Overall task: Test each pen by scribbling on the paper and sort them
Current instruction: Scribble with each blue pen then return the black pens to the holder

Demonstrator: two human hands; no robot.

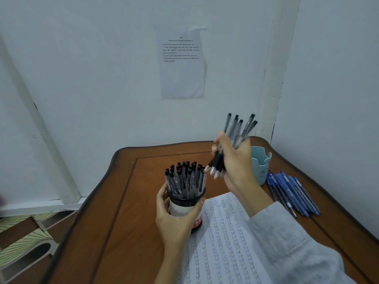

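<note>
A black mesh pen holder (187,203) full of several black pens stands on the wooden table (127,212). My left hand (174,218) wraps around its lower part. My right hand (235,160) is raised above the table, shut on a bundle of several black pens (235,136), tips down and tilted toward the holder. Under my right forearm lies the paper (221,238), covered in rows of scribbles. Several blue pens (291,191) lie in a row on the table at the right.
A light blue cup (261,162) stands behind my right hand, near the table's far right corner. A printed sheet (182,62) is taped to the wall. The walls close in at the back and right; floor and a patterned mat show at the left.
</note>
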